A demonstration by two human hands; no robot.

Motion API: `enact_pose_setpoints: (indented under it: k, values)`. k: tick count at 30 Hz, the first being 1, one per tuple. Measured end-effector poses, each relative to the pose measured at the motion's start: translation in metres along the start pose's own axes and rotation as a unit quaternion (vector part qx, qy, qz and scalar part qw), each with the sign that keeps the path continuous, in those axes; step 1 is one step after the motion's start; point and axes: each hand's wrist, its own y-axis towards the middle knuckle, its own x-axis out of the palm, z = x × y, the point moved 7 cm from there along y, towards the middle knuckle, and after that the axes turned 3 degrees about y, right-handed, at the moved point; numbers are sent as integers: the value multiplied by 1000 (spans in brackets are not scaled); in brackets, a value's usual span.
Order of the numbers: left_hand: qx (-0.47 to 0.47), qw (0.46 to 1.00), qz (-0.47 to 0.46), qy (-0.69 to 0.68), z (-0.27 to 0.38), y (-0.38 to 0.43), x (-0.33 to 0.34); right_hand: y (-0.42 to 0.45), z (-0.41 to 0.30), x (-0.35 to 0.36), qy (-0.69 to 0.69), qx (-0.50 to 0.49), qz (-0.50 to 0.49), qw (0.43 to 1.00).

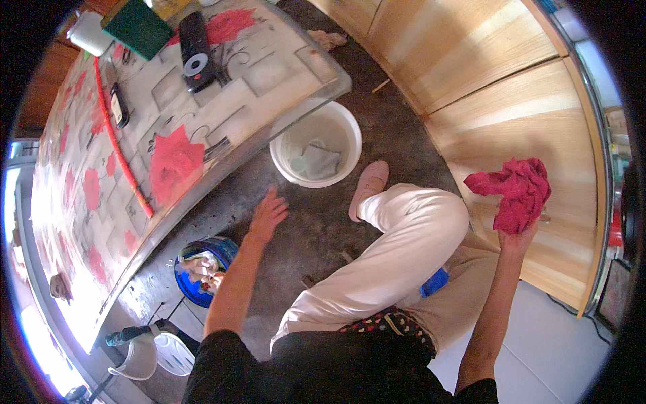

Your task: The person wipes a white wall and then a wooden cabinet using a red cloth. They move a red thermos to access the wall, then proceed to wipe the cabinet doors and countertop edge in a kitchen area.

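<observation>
A crumpled red cloth [522, 187] is in my right hand [520, 237], in front of the wooden cabinet doors [509, 121]. Part of the fingers is hidden behind the cloth. My left hand [270, 212] hangs over the dark floor with nothing in it, its fingers somewhat apart. Beyond it stands a white bucket [356, 146], close to the table's edge, with a greyish cloth [323, 160] inside. Whether the bucket holds water is hard to tell.
A table with a floral cover [222, 126] fills the left side; on it lie a black remote-like device [194, 45], a red cord [113, 136], a green box [136, 28] and a white container [90, 34]. Below stands a blue bin [189, 288] with refuse, near a white plastic chair [171, 353].
</observation>
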Motion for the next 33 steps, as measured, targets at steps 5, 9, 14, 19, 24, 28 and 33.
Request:
enact_pose_setpoints:
  k: [5, 9, 14, 19, 24, 28, 33]
  values:
    - [-16, 974, 210, -85, -32, 78, 42, -21, -31, -22, -45, -20, 13, 999]
    - [-1, 972, 209, -106, -17, 76, 58, -46, -46, -29, -48, -55, 78, 994]
    - [-20, 974, 220, -60, -5, 58, 28, -55, -52, -39, -97, -80, 69, 990]
    - [-17, 974, 221, -44, -1, 41, -32, -59, -56, -36, -73, -70, 67, 993]
    - [30, 968, 249, -2, 7, 3, -96, -52, -43, -17, -24, -32, 37, 999]
    - [-5, 955, 292, 44, 21, -35, -144, -48, -39, -10, -64, -70, 73, 993]
    - [14, 956, 274, 106, 33, -63, -178, -39, -28, 2, -50, -65, 39, 996]
